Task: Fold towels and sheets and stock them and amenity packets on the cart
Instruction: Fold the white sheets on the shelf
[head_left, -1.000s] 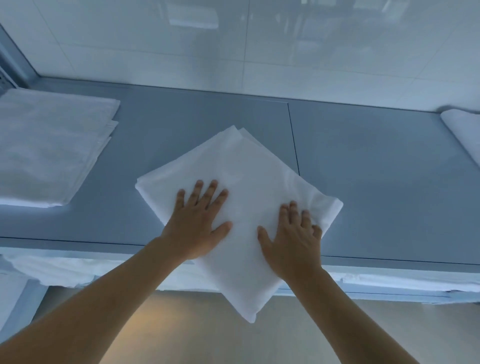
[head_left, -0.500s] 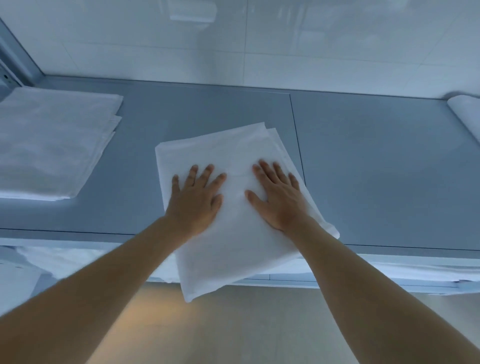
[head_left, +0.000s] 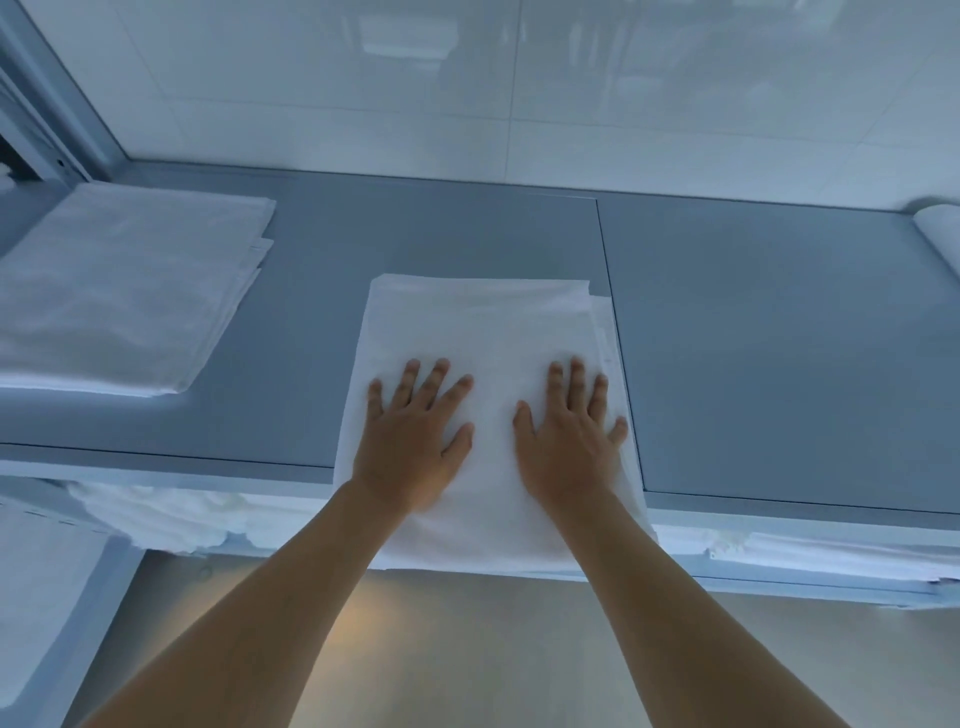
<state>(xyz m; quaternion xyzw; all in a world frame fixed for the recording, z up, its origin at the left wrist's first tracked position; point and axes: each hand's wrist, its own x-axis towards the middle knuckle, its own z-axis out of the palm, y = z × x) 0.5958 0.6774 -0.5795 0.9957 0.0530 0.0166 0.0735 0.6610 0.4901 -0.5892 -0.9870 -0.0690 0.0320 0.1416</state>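
A folded white sheet (head_left: 483, 322) lies square on the grey cart top (head_left: 779, 338), its near edge hanging over the front rim. My left hand (head_left: 415, 431) presses flat on its left half, fingers straight and spread. My right hand (head_left: 571, 431) presses flat on its right half, fingers straight too. Neither hand holds anything. A stack of folded white sheets (head_left: 119, 291) rests on the cart top at the left.
A rolled white cloth (head_left: 943, 231) pokes in at the far right edge. More white linen (head_left: 171, 519) fills the shelf under the top, left and right. A glossy white wall (head_left: 519, 88) stands behind. A metal post (head_left: 57, 109) rises at the left.
The sheet has turned clockwise from a diamond angle to lie square with the cart's front edge. Both hands turned with it and now sit side by side on its near half.
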